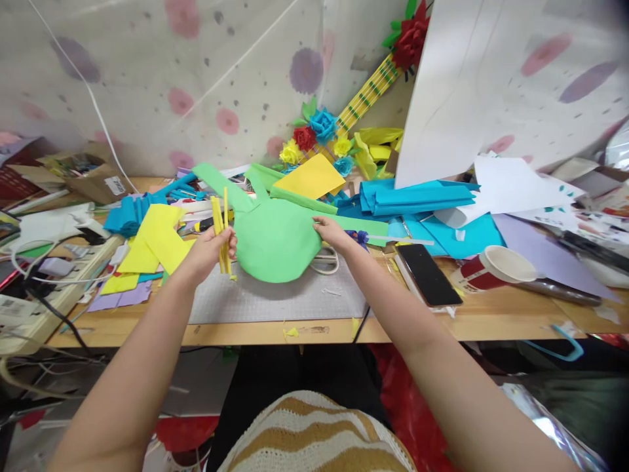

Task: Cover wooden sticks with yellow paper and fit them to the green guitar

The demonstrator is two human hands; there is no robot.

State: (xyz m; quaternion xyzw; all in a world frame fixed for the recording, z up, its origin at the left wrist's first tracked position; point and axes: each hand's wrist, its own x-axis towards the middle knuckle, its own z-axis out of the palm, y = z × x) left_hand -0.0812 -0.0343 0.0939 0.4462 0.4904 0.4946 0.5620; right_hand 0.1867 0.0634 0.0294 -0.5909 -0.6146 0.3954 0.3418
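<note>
My left hand (212, 249) is closed round several narrow yellow paper strips (219, 226), held upright beside the left edge of a green paper cutout (278, 239). The cutout has a rounded body with two long ear-like pieces at its top left. My right hand (330, 233) pinches the cutout's right edge. Under it lies a pale grey cutting mat (295, 305). A pair of scissors (326, 261) with white handles is partly hidden behind the cutout. A blue glue gun (358, 237) lies just beyond my right wrist.
Yellow paper sheets (156, 239) and a power strip (73, 288) lie left. A black phone (429, 274) and a tilted paper cup (494, 269) are right. Blue paper (417, 196) and a flower-decorated yellow paper guitar (366, 95) are behind, near a white board (442, 98).
</note>
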